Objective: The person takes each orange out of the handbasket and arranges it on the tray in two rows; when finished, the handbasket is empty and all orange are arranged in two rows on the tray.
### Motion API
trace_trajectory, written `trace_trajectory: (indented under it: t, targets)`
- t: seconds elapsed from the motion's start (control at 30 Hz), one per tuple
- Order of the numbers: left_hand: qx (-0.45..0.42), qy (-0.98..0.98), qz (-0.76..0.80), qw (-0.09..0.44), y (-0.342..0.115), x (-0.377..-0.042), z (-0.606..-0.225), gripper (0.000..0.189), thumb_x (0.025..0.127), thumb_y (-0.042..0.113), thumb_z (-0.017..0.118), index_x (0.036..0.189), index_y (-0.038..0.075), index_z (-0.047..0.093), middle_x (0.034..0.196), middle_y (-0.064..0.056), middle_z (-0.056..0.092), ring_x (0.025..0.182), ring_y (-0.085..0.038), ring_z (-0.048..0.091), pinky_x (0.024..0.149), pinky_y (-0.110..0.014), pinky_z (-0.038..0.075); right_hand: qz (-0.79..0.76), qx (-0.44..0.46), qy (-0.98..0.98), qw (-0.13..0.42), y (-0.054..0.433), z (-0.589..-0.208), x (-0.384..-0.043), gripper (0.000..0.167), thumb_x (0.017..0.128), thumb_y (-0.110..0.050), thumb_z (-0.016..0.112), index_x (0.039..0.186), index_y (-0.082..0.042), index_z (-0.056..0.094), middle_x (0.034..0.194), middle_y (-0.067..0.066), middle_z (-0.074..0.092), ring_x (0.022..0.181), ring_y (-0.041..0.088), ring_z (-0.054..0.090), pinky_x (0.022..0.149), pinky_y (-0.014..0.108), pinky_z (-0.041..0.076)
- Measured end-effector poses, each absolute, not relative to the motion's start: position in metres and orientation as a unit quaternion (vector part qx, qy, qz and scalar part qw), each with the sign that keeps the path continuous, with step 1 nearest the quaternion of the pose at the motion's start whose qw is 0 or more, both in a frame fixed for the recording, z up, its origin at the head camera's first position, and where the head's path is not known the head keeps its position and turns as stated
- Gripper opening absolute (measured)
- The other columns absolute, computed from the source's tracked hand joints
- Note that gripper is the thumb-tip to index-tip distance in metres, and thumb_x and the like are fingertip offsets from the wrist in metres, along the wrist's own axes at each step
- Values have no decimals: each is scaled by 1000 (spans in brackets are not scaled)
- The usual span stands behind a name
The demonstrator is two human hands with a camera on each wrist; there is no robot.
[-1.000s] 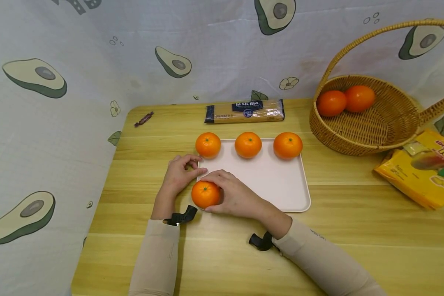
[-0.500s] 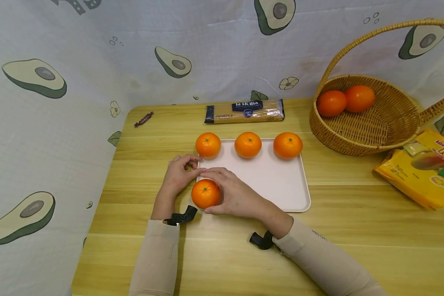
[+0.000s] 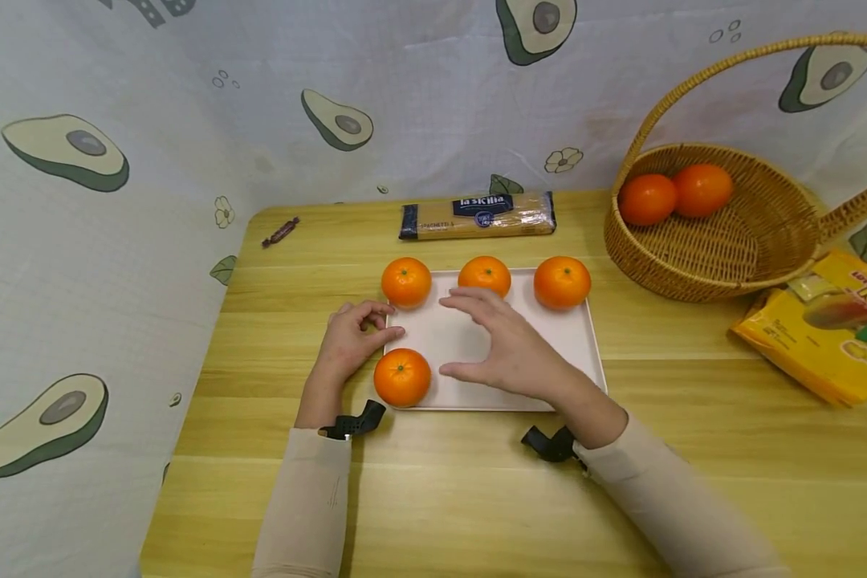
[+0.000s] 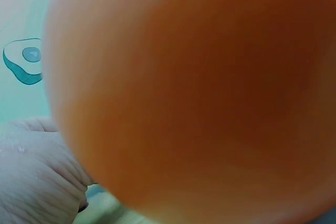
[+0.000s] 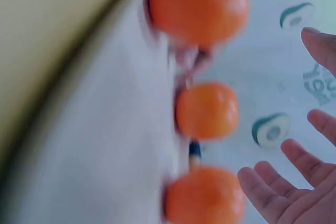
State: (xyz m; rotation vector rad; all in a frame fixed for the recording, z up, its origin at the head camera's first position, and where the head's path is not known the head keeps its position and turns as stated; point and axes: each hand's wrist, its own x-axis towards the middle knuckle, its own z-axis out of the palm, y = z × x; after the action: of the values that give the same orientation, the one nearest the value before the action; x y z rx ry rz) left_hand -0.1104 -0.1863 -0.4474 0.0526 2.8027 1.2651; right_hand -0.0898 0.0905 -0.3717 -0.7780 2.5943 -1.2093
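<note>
Right hand (image 3: pixel 509 353) hovers over the flat white rectangular plastic tray (image 3: pixel 578 365), fingers spread and relaxed, gripping nothing; it sits just short of the middle round orange mandarin (image 3: pixel 485 274) in the back row. Left hand (image 3: pixel 350 341) rests on the pale wooden table (image 3: pixel 433 498) at the tray's left edge, fingers loosely bent against the rim; looks like it steadies the tray, though contact is hard to confirm. The near-left round orange mandarin (image 3: pixel 401 377) sits on the tray's front-left corner, free of both hands, just beside the left wrist; the left wrist view is filled by its blurred orange skin (image 4: pixel 199 93). Two more mandarins flank the middle one, back left (image 3: pixel 406 282) and back right (image 3: pixel 562 282). Judgement: fruit is round and smooth on a slick tray, so any pick wants a wrap from above with thumb opposing, set down gently to stop rolling. The woven wicker handled basket (image 3: pixel 759 257) holds two more.
</note>
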Motion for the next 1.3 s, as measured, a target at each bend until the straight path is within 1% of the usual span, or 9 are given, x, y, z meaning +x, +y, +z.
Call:
trace_trajectory:
  t: [0.17, 0.3, 0.43, 0.5, 0.57, 0.73, 0.87, 1.13, 1.3]
  targets:
    - [17, 908, 418, 33, -186, -110, -447, 35, 84, 34, 85, 112, 17, 73, 90, -2, 69, 90, -21, 49, 90, -37, 31, -341, -216, 914, 40, 143, -351, -116, 81, 78, -35, 90, 147, -15, 52, 158, 10, 41, 143, 38, 42, 114, 64, 37]
    - [20, 908, 416, 37, -187, -111, -447, 36, 84, 35, 85, 113, 17, 73, 90, -2, 69, 91, -20, 49, 91, -38, 31, -281, -186, 942, 2, 191, -334, -139, 83, 77, -30, 91, 147, -11, 52, 157, 16, 41, 143, 44, 39, 114, 67, 32]
    - [22, 909, 415, 37, -188, -112, -446, 37, 84, 35, 85, 113, 16, 73, 89, -1, 69, 92, -20, 50, 97, -41, 30, -234, -156, 959, -32, 236, -323, -163, 83, 80, -30, 89, 149, -6, 49, 157, 23, 39, 144, 49, 33, 116, 68, 27]
    - [23, 909, 415, 37, -188, -112, -445, 37, 84, 35, 85, 113, 15, 73, 89, -2, 69, 92, -21, 51, 99, -42, 29, -213, -138, 966, -42, 255, -320, -174, 83, 83, -33, 86, 150, -4, 47, 158, 25, 36, 145, 51, 31, 116, 69, 27]
    - [23, 908, 416, 38, -187, -113, -445, 36, 84, 35, 85, 113, 15, 73, 88, -2, 70, 92, -22, 51, 101, -43, 28, -193, -124, 973, -40, 273, -318, -186, 82, 86, -36, 82, 151, -2, 44, 159, 27, 34, 144, 53, 30, 113, 71, 29]
    - [21, 909, 415, 39, -187, -112, -446, 36, 84, 35, 85, 112, 15, 73, 87, -2, 70, 92, -22, 51, 102, -42, 29, -156, -93, 983, 5, 302, -324, -209, 85, 92, -41, 73, 157, -3, 34, 164, 30, 21, 147, 59, 20, 107, 77, 29]
    - [21, 909, 415, 38, -188, -112, -447, 36, 84, 35, 85, 111, 15, 73, 87, -2, 69, 91, -22, 51, 101, -41, 29, -144, -78, 986, 29, 311, -335, -225, 88, 91, -39, 75, 158, -3, 30, 165, 31, 16, 147, 61, 17, 106, 79, 27]
    - [16, 908, 416, 41, -187, -113, -447, 36, 84, 34, 85, 112, 15, 73, 89, -2, 70, 92, -22, 51, 99, -40, 30, -142, -80, 986, 41, 318, -355, -248, 92, 88, -32, 78, 158, -1, 27, 166, 31, 13, 148, 60, 17, 107, 79, 27]
    - [15, 909, 414, 42, -187, -113, -447, 35, 85, 34, 85, 112, 16, 73, 89, -2, 70, 91, -22, 50, 97, -39, 30, -140, -90, 985, 40, 317, -362, -259, 92, 88, -29, 78, 158, -1, 27, 166, 31, 14, 145, 62, 22, 105, 80, 28]
